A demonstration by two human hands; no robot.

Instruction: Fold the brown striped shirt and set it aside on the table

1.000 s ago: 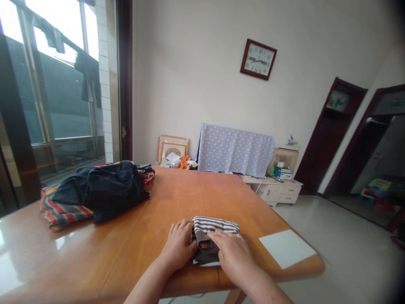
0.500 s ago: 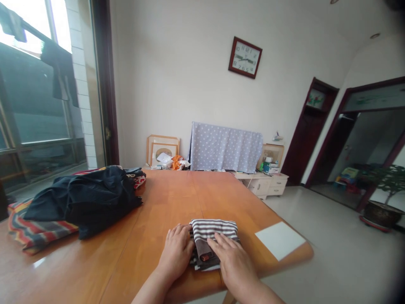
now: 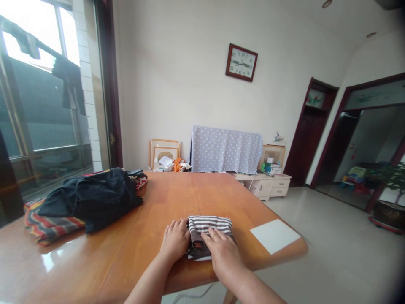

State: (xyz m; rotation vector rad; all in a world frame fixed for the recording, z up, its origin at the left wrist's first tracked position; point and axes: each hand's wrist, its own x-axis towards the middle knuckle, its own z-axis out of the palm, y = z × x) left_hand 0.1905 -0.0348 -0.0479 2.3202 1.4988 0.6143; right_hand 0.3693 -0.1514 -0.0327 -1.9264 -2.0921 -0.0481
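A striped brown-and-white garment (image 3: 210,223), folded into a small thick bundle, lies near the front edge of the wooden table (image 3: 167,194). Along its left side rests my left hand (image 3: 175,238), fingers stretched forward and touching the fabric's edge. My right hand (image 3: 223,249) lies flat on top of the bundle toward its right, fingers extended. A dark ribbed band and a small reddish label show between the hands. The underside of the bundle is hidden.
A heap of dark clothing (image 3: 95,198) lies on a striped cloth (image 3: 53,228) at the table's left. A white sheet (image 3: 275,236) lies near the right corner. Behind the table stand a polka-dot cloth cover (image 3: 226,150) and a white cabinet (image 3: 268,188).
The view has shifted slightly. Both hands stay at the folded garment, left hand beside it and right hand on top, with little visible difference in the fold.
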